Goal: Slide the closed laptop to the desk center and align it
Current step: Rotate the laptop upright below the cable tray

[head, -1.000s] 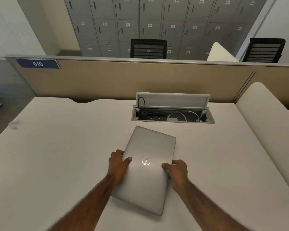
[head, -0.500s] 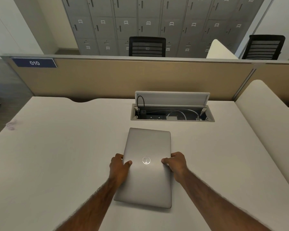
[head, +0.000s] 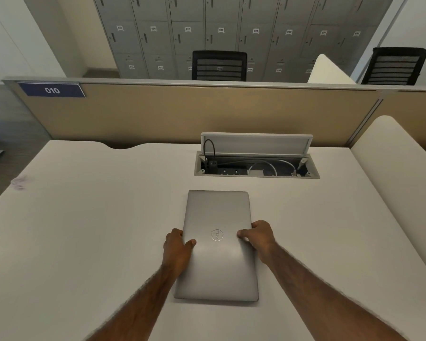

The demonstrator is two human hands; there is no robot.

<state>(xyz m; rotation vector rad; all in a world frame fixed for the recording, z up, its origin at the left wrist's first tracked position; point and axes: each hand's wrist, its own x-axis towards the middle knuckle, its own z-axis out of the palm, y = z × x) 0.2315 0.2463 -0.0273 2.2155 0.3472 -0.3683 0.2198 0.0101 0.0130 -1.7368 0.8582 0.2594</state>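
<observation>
A closed silver laptop (head: pixel 217 217) lies flat on the white desk (head: pixel 84 230), near the middle, its short edges facing me and its sides running square to the desk. My left hand (head: pixel 177 249) grips its left long edge, thumb on the lid. On the right long edge sits my right hand (head: pixel 258 237), thumb also on the lid. Both hands hold the laptop at about the height of its round logo.
Just behind the laptop, an open cable tray (head: pixel 256 166) is sunk in the desk, its lid raised and cables inside. A beige partition (head: pixel 182 112) closes the desk's far edge. A white side panel (head: pixel 399 168) bounds the right. Black chairs and grey lockers stand beyond.
The laptop has turned counter-clockwise from a tilted pose to square with the desk, with both hands staying on its long edges.
</observation>
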